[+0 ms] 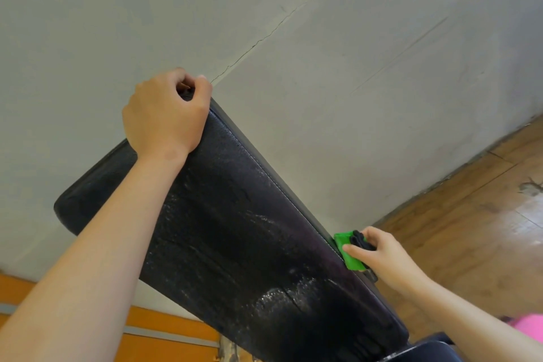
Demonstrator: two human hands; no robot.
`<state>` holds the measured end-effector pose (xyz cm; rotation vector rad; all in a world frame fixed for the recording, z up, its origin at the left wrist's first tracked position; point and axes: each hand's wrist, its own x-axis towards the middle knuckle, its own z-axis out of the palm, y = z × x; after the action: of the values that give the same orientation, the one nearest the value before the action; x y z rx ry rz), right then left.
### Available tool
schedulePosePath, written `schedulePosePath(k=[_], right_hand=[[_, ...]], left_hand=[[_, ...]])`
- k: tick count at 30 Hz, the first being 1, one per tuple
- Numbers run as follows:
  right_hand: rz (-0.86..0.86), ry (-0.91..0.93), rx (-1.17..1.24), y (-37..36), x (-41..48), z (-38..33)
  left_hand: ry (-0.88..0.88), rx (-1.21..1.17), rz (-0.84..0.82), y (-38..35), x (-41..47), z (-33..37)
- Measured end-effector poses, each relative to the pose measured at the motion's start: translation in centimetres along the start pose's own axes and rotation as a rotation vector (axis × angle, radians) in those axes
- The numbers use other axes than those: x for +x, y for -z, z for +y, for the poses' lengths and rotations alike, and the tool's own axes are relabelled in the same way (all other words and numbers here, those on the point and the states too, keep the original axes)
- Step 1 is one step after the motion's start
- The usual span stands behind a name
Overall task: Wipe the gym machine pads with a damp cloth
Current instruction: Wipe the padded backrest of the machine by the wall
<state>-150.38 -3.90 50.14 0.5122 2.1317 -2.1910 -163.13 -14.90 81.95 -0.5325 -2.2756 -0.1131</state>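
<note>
1. Evidently to steady it, the left grip (164,114) curled its fingers over the top edge of the long black vinyl machine pad (235,229).
2. The right grip (379,256) pinched a folded bright-green cloth (348,253) against the pad's right side edge, probably to wipe that seam.
3. The pad's face gleamed wet, and no brand or writing was legible.

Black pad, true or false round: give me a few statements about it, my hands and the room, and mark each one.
1. The left hand grips the top end of the black pad. True.
2. The right hand lies flat on the middle of the pad. False: it holds a green item at the pad's side edge.
3. The pad's surface shows shiny, wet-looking streaks. True.
4. The floor is grey carpet. False: it is a wooden floor.
</note>
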Motion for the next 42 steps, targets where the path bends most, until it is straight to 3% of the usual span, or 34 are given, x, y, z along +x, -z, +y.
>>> schedulePosePath(k=[8,12,16,23,27,30,36,39,42], right_hand=[[0.019,0.188,0.243,-1.0,-0.5,-7.2],[0.088,0.277,0.109,-1.3,-0.8,-9.2],[0.142,0.2,-0.011,-1.2,-1.6,-6.0],[0.113,-0.117,-0.261,-0.9,-2.6,2.0],[0.141,-0.105,-0.296,-1.0,-2.7,1.9],[0.117,-0.102,-0.318,-1.0,-2.5,1.5],[0.071,-0.124,-0.211,-0.8,-2.0,2.5],[0.049,-0.129,-0.145,-0.5,-1.8,3.3],[0.046,-0.126,-0.103,-0.6,-1.5,3.8]], left_hand=[[-0.013,0.008,0.006,-0.1,0.1,-0.2],[-0.048,0.019,-0.011,-0.2,0.0,-0.2],[-0.133,0.043,-0.032,-0.1,-0.1,-0.5],[-0.202,0.072,-0.074,0.2,0.0,-0.7],[-0.426,0.216,-0.077,0.3,-0.6,0.1],[-0.485,0.431,-0.28,-0.7,-3.2,3.3],[-0.627,0.595,-0.711,-5.2,-10.2,7.5],[-0.685,0.745,-0.797,-6.9,-12.2,6.9],[-0.743,0.813,-0.778,-7.3,-12.8,6.3]])
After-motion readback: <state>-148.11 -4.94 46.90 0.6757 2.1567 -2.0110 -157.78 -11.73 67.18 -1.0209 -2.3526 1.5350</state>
